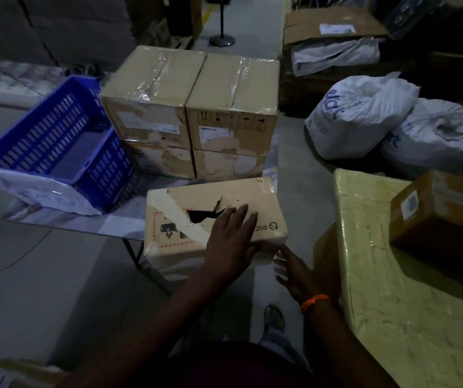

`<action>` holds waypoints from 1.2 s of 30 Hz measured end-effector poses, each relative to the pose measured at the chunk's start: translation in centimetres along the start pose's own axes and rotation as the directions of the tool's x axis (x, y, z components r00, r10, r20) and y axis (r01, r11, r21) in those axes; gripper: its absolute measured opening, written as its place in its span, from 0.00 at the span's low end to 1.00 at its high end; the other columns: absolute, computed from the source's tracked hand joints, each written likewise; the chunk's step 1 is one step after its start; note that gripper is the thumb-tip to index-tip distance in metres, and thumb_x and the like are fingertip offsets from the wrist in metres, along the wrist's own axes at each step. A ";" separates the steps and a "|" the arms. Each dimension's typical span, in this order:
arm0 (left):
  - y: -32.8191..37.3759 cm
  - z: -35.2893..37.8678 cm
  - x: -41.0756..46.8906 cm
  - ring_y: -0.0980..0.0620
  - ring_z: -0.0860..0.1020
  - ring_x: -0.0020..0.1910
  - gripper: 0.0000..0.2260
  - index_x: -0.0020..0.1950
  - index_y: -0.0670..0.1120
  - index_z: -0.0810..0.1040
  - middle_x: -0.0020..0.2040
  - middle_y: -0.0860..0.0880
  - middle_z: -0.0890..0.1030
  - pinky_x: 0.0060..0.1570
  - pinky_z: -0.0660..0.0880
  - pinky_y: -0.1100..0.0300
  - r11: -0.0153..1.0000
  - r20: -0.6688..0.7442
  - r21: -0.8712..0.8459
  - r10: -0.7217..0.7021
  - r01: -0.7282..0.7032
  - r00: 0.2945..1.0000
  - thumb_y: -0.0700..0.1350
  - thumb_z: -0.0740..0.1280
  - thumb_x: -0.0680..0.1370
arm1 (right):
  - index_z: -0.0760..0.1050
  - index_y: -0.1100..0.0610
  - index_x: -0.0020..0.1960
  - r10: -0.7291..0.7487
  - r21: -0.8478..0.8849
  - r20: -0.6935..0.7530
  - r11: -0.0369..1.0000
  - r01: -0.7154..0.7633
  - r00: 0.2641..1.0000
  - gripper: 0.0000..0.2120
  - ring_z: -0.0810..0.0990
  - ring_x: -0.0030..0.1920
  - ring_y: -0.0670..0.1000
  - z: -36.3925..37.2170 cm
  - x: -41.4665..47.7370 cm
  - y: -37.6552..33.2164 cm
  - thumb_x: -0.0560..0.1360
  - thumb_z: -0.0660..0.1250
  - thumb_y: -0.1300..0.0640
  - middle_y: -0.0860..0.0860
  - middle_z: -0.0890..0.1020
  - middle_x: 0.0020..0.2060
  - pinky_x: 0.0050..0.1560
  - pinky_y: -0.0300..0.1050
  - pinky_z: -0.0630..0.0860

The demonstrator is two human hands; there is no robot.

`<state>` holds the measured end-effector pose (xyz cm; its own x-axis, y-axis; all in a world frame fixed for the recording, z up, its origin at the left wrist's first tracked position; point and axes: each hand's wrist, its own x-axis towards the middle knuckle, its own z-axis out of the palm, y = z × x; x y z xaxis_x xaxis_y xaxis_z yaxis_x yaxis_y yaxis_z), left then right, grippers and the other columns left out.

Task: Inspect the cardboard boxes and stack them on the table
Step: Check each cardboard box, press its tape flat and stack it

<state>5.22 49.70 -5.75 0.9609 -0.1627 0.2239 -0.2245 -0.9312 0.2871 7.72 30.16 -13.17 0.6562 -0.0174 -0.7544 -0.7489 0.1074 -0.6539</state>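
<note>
A torn cardboard box with a ragged hole in its top and red printed marks sits at the near edge of the folding table. My left hand lies flat on its top, fingers straight, thumb against the front face. My right hand, with an orange wrist band, touches the box's lower right corner with spread fingers. Behind it stand taped cardboard boxes stacked two high in two columns.
A blue plastic crate lies tilted on the table's left part. At the right is a large yellow-wrapped parcel with a brown box on it. White sacks lie on the floor beyond. My sandalled foot shows below.
</note>
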 end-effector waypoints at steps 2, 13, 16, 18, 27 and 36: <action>0.1 0.0 0.0 0.35 0.73 0.68 0.33 0.74 0.46 0.74 0.73 0.39 0.73 0.67 0.72 0.42 1.000 -0.015 -0.003 -0.013 0.013 1.000 0.55 0.77 0.72 | 0.77 0.58 0.64 0.082 0.105 0.070 0.990 -0.089 0.994 0.24 0.79 0.56 0.56 0.4 0.3 0.8 0.79 0.69 0.40 0.56 0.81 0.57 0.57 0.52 0.75; -1.5 -0.6 -3.0 0.44 0.71 0.64 0.24 0.68 0.46 0.77 0.68 0.44 0.75 0.63 0.69 0.57 0.978 -0.219 -0.207 -0.028 -0.018 0.975 0.52 0.74 0.75 | 0.78 0.58 0.51 0.107 0.296 0.134 0.945 -0.143 0.985 0.11 0.76 0.41 0.53 1.9 -0.1 1.0 0.80 0.70 0.49 0.56 0.79 0.38 0.45 0.47 0.72; -3.0 -1.2 -4.9 0.45 0.73 0.61 0.18 0.65 0.47 0.78 0.66 0.44 0.75 0.60 0.67 0.63 0.977 -0.303 -0.186 0.044 -0.105 0.952 0.48 0.74 0.77 | 0.77 0.58 0.66 0.099 0.309 0.168 0.939 -0.148 0.981 0.20 0.80 0.55 0.56 3.8 -0.9 1.4 0.81 0.68 0.46 0.58 0.82 0.54 0.53 0.51 0.74; -3.9 -1.2 -6.1 0.43 0.75 0.58 0.19 0.64 0.48 0.77 0.66 0.44 0.75 0.58 0.72 0.60 0.971 -0.322 -0.190 0.078 -0.145 0.943 0.44 0.77 0.75 | 0.79 0.57 0.64 0.066 0.329 0.163 0.937 -0.117 0.984 0.20 0.80 0.59 0.57 5.4 -1.1 1.6 0.80 0.68 0.43 0.59 0.83 0.60 0.58 0.54 0.75; -3.5 -3.5 -10.0 0.49 0.75 0.62 0.25 0.67 0.50 0.77 0.65 0.47 0.69 0.47 0.82 0.54 0.843 -0.325 -0.537 -0.185 -0.020 0.927 0.38 0.79 0.72 | 0.81 0.54 0.56 0.053 0.225 0.219 0.969 -0.103 0.974 0.18 0.78 0.50 0.56 8.4 -2.8 0.0 0.75 0.71 0.41 0.55 0.81 0.48 0.45 0.49 0.72; -4.7 -10.0 -7.4 0.50 0.71 0.65 0.37 0.75 0.40 0.70 0.65 0.44 0.70 0.61 0.70 0.62 0.865 -0.444 -0.500 -0.216 -0.041 0.870 0.63 0.70 0.75 | 0.83 0.52 0.56 -0.253 0.368 0.193 0.914 0.169 0.948 0.18 0.85 0.48 0.51 8.1 -5.7 -6.3 0.80 0.67 0.38 0.49 0.86 0.47 0.47 0.51 0.79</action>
<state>-2.49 58.58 0.53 0.8121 0.2042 0.5466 -0.3145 -0.6359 0.7048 9.43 37.68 -4.25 0.8295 0.1480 -0.5386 -0.5397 0.4608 -0.7046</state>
